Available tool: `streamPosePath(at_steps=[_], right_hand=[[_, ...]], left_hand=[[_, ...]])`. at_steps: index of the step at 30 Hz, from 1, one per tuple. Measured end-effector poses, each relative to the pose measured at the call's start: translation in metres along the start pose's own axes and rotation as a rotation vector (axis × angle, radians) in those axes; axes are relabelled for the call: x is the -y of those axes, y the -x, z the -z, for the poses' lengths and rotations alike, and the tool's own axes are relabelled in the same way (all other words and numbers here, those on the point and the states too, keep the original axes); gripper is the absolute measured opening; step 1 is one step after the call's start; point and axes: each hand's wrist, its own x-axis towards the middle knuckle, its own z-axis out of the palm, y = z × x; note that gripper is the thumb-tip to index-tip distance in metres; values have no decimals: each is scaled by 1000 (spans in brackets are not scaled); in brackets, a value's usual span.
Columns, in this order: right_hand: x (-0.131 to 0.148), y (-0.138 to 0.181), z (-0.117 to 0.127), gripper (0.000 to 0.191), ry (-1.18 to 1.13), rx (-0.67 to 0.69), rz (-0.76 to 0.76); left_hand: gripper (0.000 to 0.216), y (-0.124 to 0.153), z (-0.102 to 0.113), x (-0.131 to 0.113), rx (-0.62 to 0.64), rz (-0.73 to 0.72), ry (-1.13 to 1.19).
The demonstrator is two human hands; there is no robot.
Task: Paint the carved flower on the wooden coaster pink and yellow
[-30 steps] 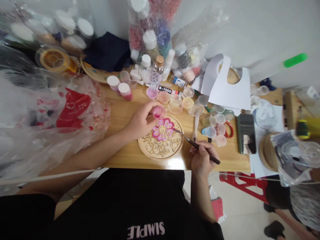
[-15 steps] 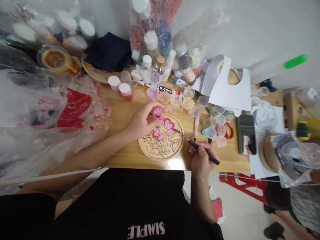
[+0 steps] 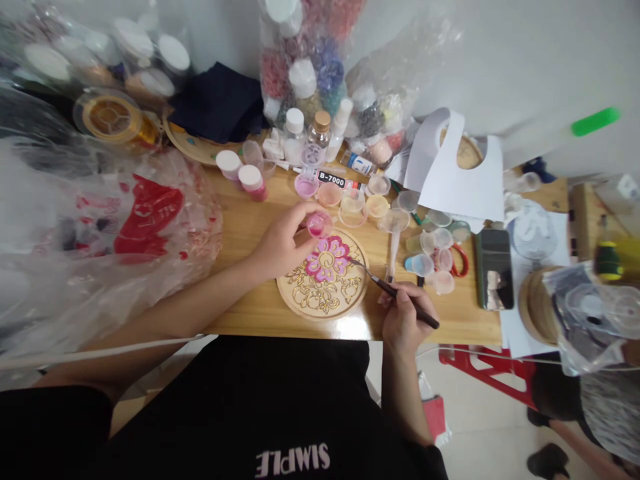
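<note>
A round wooden board (image 3: 323, 307) lies near the table's front edge, with gold outlines of flowers and scrolls. Its large flower (image 3: 327, 258) is coloured pink and magenta. My left hand (image 3: 284, 243) is closed on a small clear cup of pink paint (image 3: 319, 225), tilted over the board's upper edge. My right hand (image 3: 406, 317) grips the dark handle of a slim metal-tipped tool (image 3: 385, 287). The tool's thin tip touches or hovers at the flower's right petals; I cannot tell which.
Small cups of colour (image 3: 377, 207) stand behind and right of the board, near red-handled scissors (image 3: 459, 260) and a phone (image 3: 494, 270). Bottles (image 3: 319, 137) and a B-7000 glue tube (image 3: 333, 179) sit at the back. Plastic bags (image 3: 150, 220) crowd the left. Another person's legs show lower right.
Both hands, the cup and the tool stay almost exactly where they were. The view has shifted very slightly.
</note>
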Motion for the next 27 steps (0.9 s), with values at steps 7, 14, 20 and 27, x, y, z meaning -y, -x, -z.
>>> streamPosePath(at_steps=[7,14,20,27], right_hand=[[-2,0,1,7,-53,16,11],[-1,0,-1,8,-40,41,48],[-1,0,-1,8,-29,31,36],[-1,0,-2,7,-63,24,65]], left_hand=[[39,-1,0,-1,9,-1,1],[39,-1,0,-1,10,-17,-20],[37,-1,0,0,-3,-35,-41],[38,-1,1,-1,15,-28,-50]])
